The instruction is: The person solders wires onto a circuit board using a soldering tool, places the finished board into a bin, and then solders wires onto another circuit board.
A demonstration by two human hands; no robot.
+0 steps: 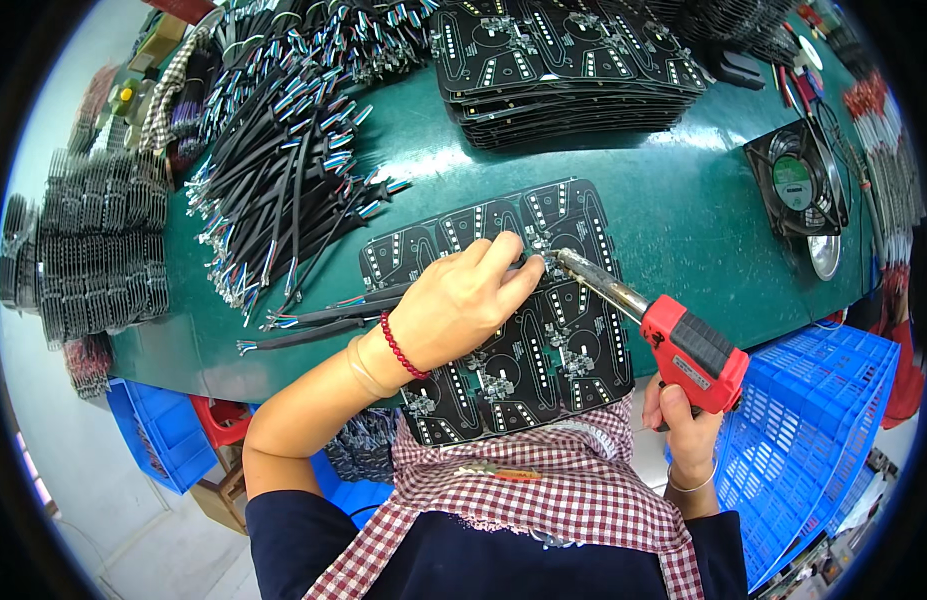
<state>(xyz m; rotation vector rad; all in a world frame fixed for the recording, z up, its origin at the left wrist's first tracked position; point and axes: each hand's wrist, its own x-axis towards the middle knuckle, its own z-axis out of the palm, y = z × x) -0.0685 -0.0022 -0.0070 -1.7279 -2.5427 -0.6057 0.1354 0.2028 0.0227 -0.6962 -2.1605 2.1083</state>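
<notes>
A black circuit-board panel (453, 410), divided into several units with white pads and markings, lies at the green table's front edge. My left hand (463, 295) is closed over its upper part, thumb and forefinger pinching the dark end of a black-sleeved cable (333, 312). Most of that cable is hidden under the hand; loose coloured wires show at its left end. From the right, my right hand (686, 430) grips a red and black soldering gun (693, 355). The gun's metal tip meets the board right beside my left fingertips, where small metal parts sit; the exact contact is too small to see.
Bundled black cables (273, 190) with coloured wire ends cover the table's left side. A stack of circuit-board panels (573, 90) stands at the back. A square fan (798, 180) is at right, above a blue plastic crate (813, 430). Blue bins (161, 430) sit at lower left.
</notes>
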